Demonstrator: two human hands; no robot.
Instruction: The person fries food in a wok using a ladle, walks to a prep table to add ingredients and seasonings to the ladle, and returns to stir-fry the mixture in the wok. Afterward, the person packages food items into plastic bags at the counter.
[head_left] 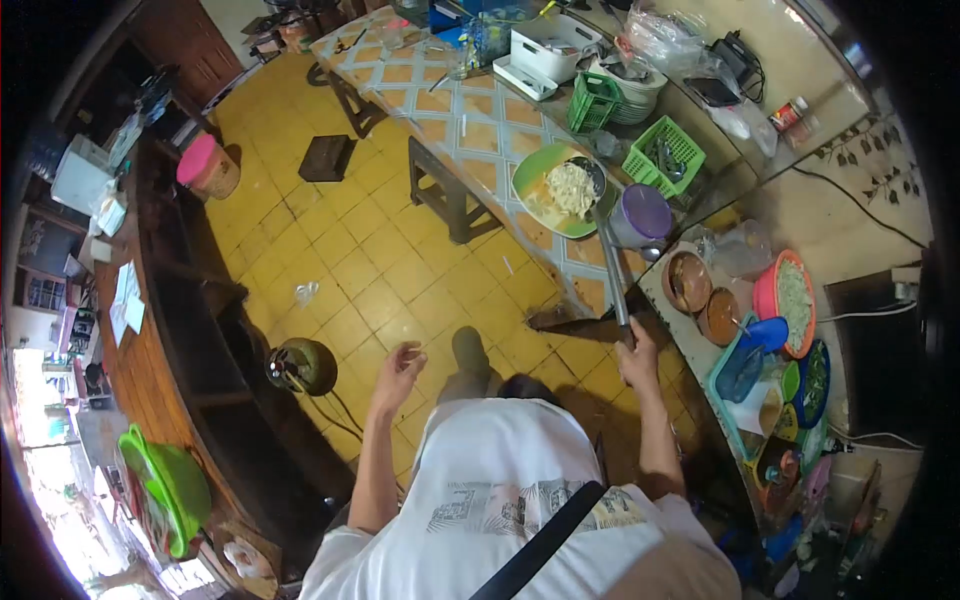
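My right hand (636, 356) is closed around the handle of a long metal ladle (612, 262). The ladle's dark head reaches over a green plate (530, 190) on the tiled-pattern table, beside a pile of pale noodle-like food (571, 190). My left hand (402, 368) hangs over the yellow floor, fingers partly curled but apart, with nothing in it. Just right of the plate stands a tub with a purple lid (645, 211).
Green baskets (664, 157) and stacked plates (632, 97) stand along the wall. Bowls and a red basin (784, 305) crowd the right counter. A gas cylinder (302, 367) and a dark block (327, 158) are on the floor. A wooden counter (150, 330) runs along the left.
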